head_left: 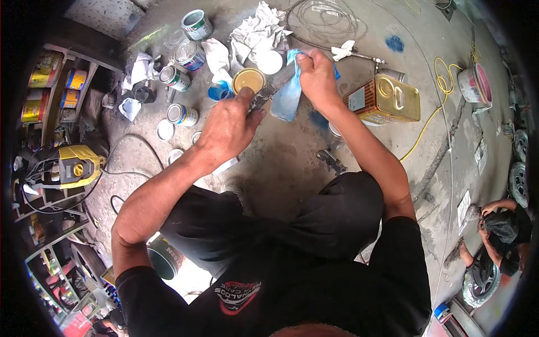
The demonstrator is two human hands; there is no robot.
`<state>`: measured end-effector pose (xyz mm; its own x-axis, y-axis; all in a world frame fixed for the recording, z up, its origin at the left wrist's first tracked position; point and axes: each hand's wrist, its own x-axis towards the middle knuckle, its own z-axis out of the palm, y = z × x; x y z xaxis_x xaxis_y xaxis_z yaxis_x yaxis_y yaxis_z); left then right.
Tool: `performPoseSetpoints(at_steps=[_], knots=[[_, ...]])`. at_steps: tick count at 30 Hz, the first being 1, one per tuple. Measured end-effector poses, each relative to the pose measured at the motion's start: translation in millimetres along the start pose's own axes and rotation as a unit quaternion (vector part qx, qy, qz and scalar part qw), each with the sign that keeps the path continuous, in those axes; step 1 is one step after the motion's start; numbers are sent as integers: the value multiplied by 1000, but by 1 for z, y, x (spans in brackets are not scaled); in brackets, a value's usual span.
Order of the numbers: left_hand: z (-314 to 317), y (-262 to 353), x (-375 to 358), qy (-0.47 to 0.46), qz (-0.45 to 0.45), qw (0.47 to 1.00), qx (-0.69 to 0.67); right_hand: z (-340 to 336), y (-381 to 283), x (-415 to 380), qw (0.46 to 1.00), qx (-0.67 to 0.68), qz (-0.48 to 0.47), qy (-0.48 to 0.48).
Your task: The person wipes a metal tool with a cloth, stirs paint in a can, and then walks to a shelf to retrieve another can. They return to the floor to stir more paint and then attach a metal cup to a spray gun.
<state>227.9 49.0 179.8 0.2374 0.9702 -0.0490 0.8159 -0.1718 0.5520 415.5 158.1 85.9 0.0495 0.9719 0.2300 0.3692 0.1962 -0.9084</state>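
Note:
My left hand [227, 123] is closed round the near end of a dark, paint-stained flat strip [270, 91]. Against the strip's far end, my right hand [318, 78] grips a light blue cloth [287, 102], which hangs down beside the strip. What exactly the strip is I cannot make out. Just beyond my left hand are a round gold can top [249, 79] and a cup with blue liquid [219, 91]. A white round lid [269, 61] lies behind them. To the right of my right hand stands a square gold tin [396, 100].
Several paint cans [190, 55] stand at the left near crumpled white rags [259, 35]. A yellow machine [78, 167] with a black cable is at far left. A yellow hose [425, 126] crosses the floor on the right, near a bucket [475, 84]. Another person [499, 236] crouches by a wheel.

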Motion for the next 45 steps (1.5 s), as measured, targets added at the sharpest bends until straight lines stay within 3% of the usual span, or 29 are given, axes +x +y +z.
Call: performPoseSetpoints(at_steps=[1, 4, 5, 8, 9, 12, 13, 17, 21, 25, 30, 36, 40, 41, 43, 44, 45], knots=[[0, -1, 2, 1, 2, 1000, 2, 2, 5, 3, 1000, 16, 16, 11], [-1, -4, 4, 16, -1, 1000, 0, -15, -4, 8, 938, 298, 170, 57], [-2, -5, 4, 24, -3, 1000, -3, -21, -2, 5, 937, 307, 161, 43], [-1, -6, 5, 33, 0, 999, -7, -20, -23, -21, 971, 228, 33, -69], [0, -5, 6, 29, -3, 1000, 0, -15, -25, -16, 963, 66, -259, -29], [1, -4, 10, 23, -7, 1000, 9, -10, -46, -43, 937, -20, -315, -147], [2, -6, 10, 27, -5, 1000, 2, -7, -45, -43, 941, -23, -303, -150], [-2, -6, 4, 29, -5, 1000, -1, -7, -23, -9, 971, -74, -227, -12], [-10, -6, 0, 33, -21, 999, -27, -12, -10, 9, 990, 81, -118, 10], [-3, -26, 3, 31, -28, 999, 3, -42, -48, 3, 960, 250, 66, -109], [-3, -20, 7, -3, -46, 997, -65, -49, -85, -8, 934, 269, 13, -235], [-8, -15, 8, 12, -32, 999, -35, -42, -89, -38, 882, 272, -31, -383], [4, -27, 3, 11, 4, 1000, -15, -56, -82, -16, 887, 333, -88, -308], [1, -25, 2, 10, 2, 1000, -27, -56, -80, -16, 904, 307, -57, -293], [-11, -7, 1, 0, 1, 998, -56, -39, -64, -24, 955, 70, -205, -202], [-11, -7, 2, 4, 0, 998, -68, -31, -60, -26, 948, -51, -275, -154], [-10, -9, 1, 8, -4, 997, -80, -29, -60, -28, 945, -62, -291, -138]])
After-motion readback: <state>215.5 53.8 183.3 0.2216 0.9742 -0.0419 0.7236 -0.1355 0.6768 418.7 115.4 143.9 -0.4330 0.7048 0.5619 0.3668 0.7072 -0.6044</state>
